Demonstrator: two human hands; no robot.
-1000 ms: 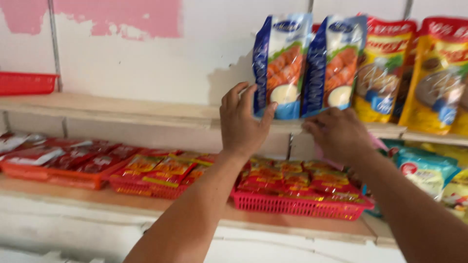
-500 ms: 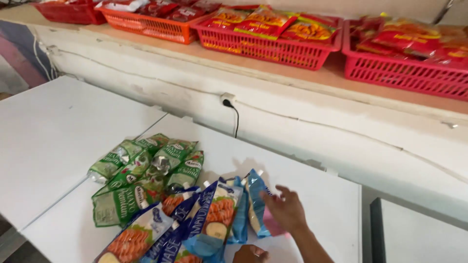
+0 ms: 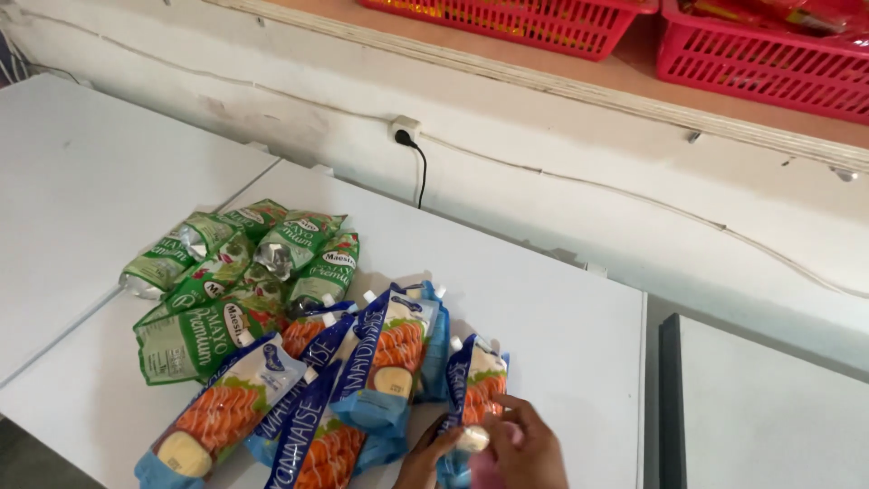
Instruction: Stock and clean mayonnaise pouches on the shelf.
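Right hand: the right hand [image 3: 529, 448] sits at the bottom edge of the head view, fingers curled over the lower part of a blue spouted pouch [image 3: 472, 385], gripping it.
Left hand: the left hand [image 3: 425, 457] is only partly in frame, fingertips touching the same pouch from its left side; how wide it spreads, cannot tell.
Held pouch: lies on the white tabletop [image 3: 543, 308], rightmost of the blue ones, spout pointing away from the person, orange-and-white picture on its front.
Blue pile: more blue pouches [image 3: 380, 362] lie just left of the held one, overlapping each other in a fan that runs toward the lower left corner.
Green pile: a heap of green pouches [image 3: 244, 272] lies beyond and left of the blue ones, touching them, some crumpled.
Tabletop seams: a second white surface [image 3: 81, 181] adjoins on the left; a dark gap [image 3: 668, 398] divides off another on the right.
Wall: a socket with black plug [image 3: 405, 136] sits above the tabletop, cable hanging down.
Shelf: red baskets [image 3: 751, 54] stand on a wooden shelf at the top.
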